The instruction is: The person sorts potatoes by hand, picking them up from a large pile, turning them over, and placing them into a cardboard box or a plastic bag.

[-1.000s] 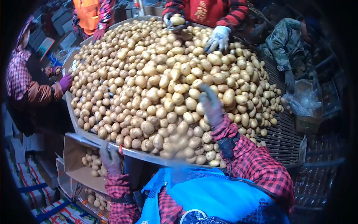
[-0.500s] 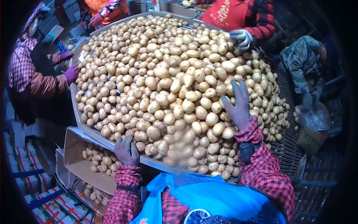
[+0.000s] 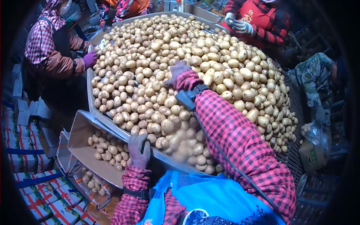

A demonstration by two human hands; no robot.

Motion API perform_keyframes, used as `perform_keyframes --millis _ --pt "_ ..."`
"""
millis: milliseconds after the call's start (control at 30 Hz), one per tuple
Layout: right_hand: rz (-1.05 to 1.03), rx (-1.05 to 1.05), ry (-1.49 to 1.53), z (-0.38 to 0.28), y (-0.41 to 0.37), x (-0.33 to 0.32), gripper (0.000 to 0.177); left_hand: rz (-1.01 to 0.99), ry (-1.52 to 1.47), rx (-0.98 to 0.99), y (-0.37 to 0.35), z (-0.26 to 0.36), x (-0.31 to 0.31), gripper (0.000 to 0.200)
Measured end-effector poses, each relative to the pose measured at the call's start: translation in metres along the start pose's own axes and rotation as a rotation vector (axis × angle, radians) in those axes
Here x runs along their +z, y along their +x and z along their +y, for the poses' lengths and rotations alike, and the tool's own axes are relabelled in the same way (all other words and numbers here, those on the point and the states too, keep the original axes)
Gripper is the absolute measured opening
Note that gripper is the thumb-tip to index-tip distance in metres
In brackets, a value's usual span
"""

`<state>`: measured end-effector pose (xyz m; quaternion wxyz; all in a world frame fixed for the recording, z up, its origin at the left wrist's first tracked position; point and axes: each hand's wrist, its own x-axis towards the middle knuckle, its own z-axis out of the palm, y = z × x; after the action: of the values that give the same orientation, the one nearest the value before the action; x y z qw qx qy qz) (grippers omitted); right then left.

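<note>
A broad heap of potatoes covers the metal-rimmed sorting table in front of me. My right hand, in a dark glove, reaches over the middle of the heap and touches potatoes there. Its thumb stands apart from the fingers, and no potato shows in its grasp. At the near-left rim rests my left hand, gloved in grey, with fingers over the edge and thumb apart. Some potatoes close to the near rim look blurred.
Below the left rim stands an open cardboard box partly filled with potatoes. Printed cartons are stacked at lower left. Co-workers surround the table: one with a purple glove, another in a red apron. A dark slatted grate lies right.
My right hand has moved left and away from me across the heap. My left hand stays on the rim. The red-aproned person's hand has left the potatoes, and their hands are now together.
</note>
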<state>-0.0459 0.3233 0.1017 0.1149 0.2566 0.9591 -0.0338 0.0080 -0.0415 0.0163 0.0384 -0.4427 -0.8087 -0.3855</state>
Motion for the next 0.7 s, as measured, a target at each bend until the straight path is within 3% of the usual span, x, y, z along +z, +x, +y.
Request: perform_keyframes --millis 67,100,133,200,233,267,300,333,367,400,433,467,533,567,633,667,700 --pt "0.06 -0.022 0.131 0.006 -0.019 -0.013 0.068 0.02 -0.324 -0.25 -0.017 0.01 -0.001 0.032" --pt "0.152 -0.067 0.218 0.013 -0.022 0.0 0.065 0.048 -0.686 -0.521 -0.013 0.035 -0.012 0.032" --pt "0.171 -0.11 0.253 0.014 -0.029 0.0 0.064 0.072 -0.68 -0.529 -0.014 0.037 -0.016 0.032" --pt "0.513 -0.239 0.323 0.005 -0.05 0.016 0.063 0.01 -0.956 -0.678 -0.019 0.041 -0.022 0.037" --pt "0.474 -0.268 0.569 -0.005 -0.074 0.011 0.061 0.041 -1.374 -0.905 -0.004 0.068 -0.039 0.046" --pt "0.422 -0.286 0.82 -0.02 -0.104 -0.004 0.058 0.06 -1.684 -0.822 -0.007 0.064 -0.028 0.051" --pt "0.199 -0.263 1.158 -0.031 -0.128 -0.009 0.057 0.013 -1.854 -0.646 -0.003 0.072 -0.028 0.055" --pt "-0.046 -0.22 1.484 -0.043 -0.151 -0.008 0.056 0.026 -2.159 -0.705 -0.001 0.076 -0.023 0.054" --pt "-0.129 -0.225 1.54 -0.056 -0.174 -0.002 0.059 -0.057 -2.382 -0.721 0.006 0.08 -0.024 0.053" --pt "-0.211 -0.234 1.594 -0.067 -0.192 0.004 0.062 -0.048 -2.071 -0.793 0.005 0.086 -0.018 0.052" --pt "0.031 -0.538 1.116 -0.069 -0.199 0.022 0.063 -0.073 -1.757 -0.872 0.005 0.091 -0.012 0.051" --pt "-0.028 -0.712 0.984 -0.072 -0.206 0.028 0.062 -0.086 -1.624 -0.887 0.001 0.089 -0.011 0.051" --pt "-0.144 -0.781 0.992 -0.08 -0.217 0.039 0.059 -0.097 -1.475 -0.81 -0.012 0.081 -0.009 0.051" --pt "-0.266 -0.644 1.154 -0.079 -0.222 0.037 0.056 -0.1 -1.527 -0.818 -0.015 0.079 -0.009 0.052" --pt "-0.439 -0.356 1.491 -0.076 -0.228 0.032 0.049 0.084 -2.475 -0.853 -0.023 0.076 -0.012 0.06" --pt "-0.595 -0.074 1.637 -0.076 -0.234 0.011 0.046 0.082 -2.476 -0.854 -0.021 0.081 -0.019 0.06" --pt "-0.472 -0.169 1.669 -0.07 -0.229 0.019 0.045 0.057 -2.056 -0.843 -0.014 0.09 -0.03 0.061"
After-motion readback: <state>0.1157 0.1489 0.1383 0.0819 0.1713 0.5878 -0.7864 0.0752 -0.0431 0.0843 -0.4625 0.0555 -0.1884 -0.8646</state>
